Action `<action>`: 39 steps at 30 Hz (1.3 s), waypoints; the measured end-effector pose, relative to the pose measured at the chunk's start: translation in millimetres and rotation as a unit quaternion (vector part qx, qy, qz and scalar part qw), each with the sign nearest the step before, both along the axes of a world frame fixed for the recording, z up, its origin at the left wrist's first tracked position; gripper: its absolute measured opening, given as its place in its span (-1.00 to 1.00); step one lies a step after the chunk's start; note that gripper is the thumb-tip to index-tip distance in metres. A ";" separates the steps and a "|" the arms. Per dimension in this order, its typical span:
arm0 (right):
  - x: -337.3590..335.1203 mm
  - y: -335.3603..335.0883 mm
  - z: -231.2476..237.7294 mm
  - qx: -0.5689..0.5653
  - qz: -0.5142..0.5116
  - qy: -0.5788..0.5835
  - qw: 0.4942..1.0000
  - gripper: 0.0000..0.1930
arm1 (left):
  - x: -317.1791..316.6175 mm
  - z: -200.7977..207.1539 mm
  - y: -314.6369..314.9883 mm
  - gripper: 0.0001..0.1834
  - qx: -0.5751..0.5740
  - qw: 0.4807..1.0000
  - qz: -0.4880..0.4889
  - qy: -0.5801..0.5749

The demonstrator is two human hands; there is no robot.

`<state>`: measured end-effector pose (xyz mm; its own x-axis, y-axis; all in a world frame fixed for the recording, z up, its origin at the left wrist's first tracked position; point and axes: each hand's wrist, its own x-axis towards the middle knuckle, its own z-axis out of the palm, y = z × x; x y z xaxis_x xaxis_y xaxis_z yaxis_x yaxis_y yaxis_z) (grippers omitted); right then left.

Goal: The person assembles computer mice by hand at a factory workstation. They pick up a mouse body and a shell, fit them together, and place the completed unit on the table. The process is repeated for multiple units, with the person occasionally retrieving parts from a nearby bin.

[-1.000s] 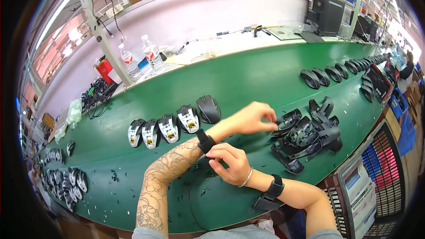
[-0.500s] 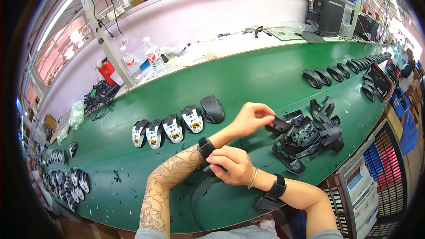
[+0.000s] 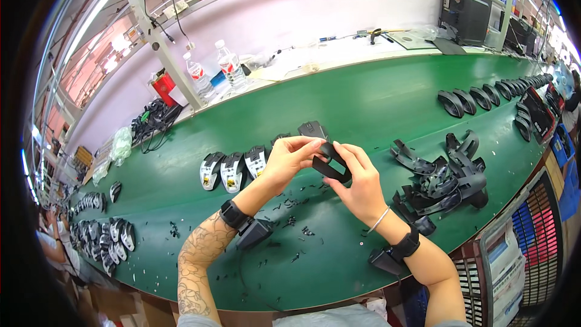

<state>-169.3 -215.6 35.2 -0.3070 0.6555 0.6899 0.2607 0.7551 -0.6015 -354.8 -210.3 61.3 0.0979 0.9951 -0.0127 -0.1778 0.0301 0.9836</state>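
Observation:
A curved black plastic mouse shell part [image 3: 327,170] with an opening in it is held up between my two hands over the green table. My left hand [image 3: 287,162] pinches its left end between thumb and fingers. At its right side, my right hand [image 3: 361,185] grips the edge, thumb below and fingers above. Behind my left hand stands a row of computer mice [image 3: 233,172], several with white insides exposed; the hand partly covers the row. A dark mouse [image 3: 312,129] sits at the row's right end. To the right lies a pile of black shell parts [image 3: 448,181].
Small black scraps [image 3: 292,221] litter the green table [image 3: 200,236]. More mice stand in a line [image 3: 478,98] at the far right and in a cluster [image 3: 103,239] at left. Water bottles [image 3: 230,66] are on the back ledge. A crate [image 3: 532,236] is at the right edge.
My left hand has brought the black shell part leftward from beside the pile. My right hand has moved up and right from my left wrist and now grips the part too.

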 end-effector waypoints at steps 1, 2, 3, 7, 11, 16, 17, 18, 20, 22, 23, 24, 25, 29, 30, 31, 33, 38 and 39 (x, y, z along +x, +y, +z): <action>-0.3 -0.1 0.2 -0.015 -0.004 0.002 1.000 -0.31 | -1.6 -1.5 -2.9 -0.72 -0.010 1.000 -0.002 -0.028; 0.4 0.1 0.5 -0.030 -0.009 0.003 1.000 -0.30 | -4.3 -1.2 -6.4 -0.71 -0.019 0.999 -0.017 -0.040; 0.5 0.4 0.2 -0.044 -0.015 0.005 0.999 -0.30 | -4.5 -3.3 -8.8 -0.73 -0.012 1.000 -0.017 -0.014; -7.5 1.0 -10.9 -0.104 0.007 0.107 0.989 -0.38 | -0.5 -5.9 -13.7 -0.76 -0.006 0.999 -0.010 0.030; -7.9 -0.6 -11.2 -0.092 0.011 0.112 0.989 -0.41 | 2.0 -2.3 -11.0 -0.74 -0.056 0.998 -0.009 0.019; -5.9 0.0 -5.0 -0.103 -0.022 0.133 0.986 -0.46 | -17.6 8.3 15.6 -0.63 -0.028 0.988 -0.111 0.100; -4.9 0.9 -5.1 -0.055 -0.039 0.099 0.993 -0.49 | -27.5 12.0 23.1 -0.54 0.007 0.980 -0.114 0.165; -2.5 3.0 -6.4 -0.006 -0.057 0.064 0.996 -0.51 | -44.0 0.6 40.4 -0.45 0.039 0.960 -0.078 0.265; -2.9 3.9 -6.7 0.029 -0.071 0.033 0.997 -0.60 | -79.4 -30.9 63.8 -0.27 0.058 0.872 -0.020 0.485; -4.2 3.3 -8.3 -0.001 -0.051 0.044 0.998 -0.61 | -99.5 -43.4 71.5 -0.11 0.028 0.715 0.016 0.699; -3.9 4.4 -9.5 -0.016 -0.043 0.049 0.998 -0.61 | -102.0 -43.9 74.2 -0.06 0.016 0.722 0.002 0.691; -4.5 6.4 -11.5 -0.013 -0.043 0.049 0.998 -0.62 | -104.6 -44.1 76.4 0.00 0.004 0.730 -0.011 0.684; -3.2 8.9 -16.0 -0.012 -0.047 0.047 0.998 -0.63 | -99.4 -41.2 77.5 0.05 -0.008 0.738 -0.030 0.674; -1.4 13.3 -21.0 -0.009 -0.062 0.043 0.997 -0.65 | -82.1 -29.1 65.8 -0.12 0.089 0.776 0.043 0.622; -1.0 14.4 -21.5 0.003 -0.070 0.039 0.997 -0.66 | -78.4 -27.9 62.1 -0.16 0.107 0.840 0.041 0.530; -0.4 15.6 -22.8 0.013 -0.079 0.036 0.996 -0.66 | -73.7 -27.5 57.0 -0.18 0.121 0.893 0.037 0.431; -0.7 15.8 -23.0 0.021 -0.092 0.032 0.995 -0.66 | -62.0 -25.7 44.3 -0.19 0.128 0.949 0.052 0.284; -0.4 9.0 -15.9 -0.045 -0.069 0.035 0.996 -0.51 | -35.4 -31.7 19.9 -0.32 0.038 0.995 0.094 -0.004; -0.9 6.7 -12.7 -0.051 -0.058 0.038 0.996 -0.47 | -32.4 -31.2 15.1 -0.35 -0.006 0.993 0.089 -0.076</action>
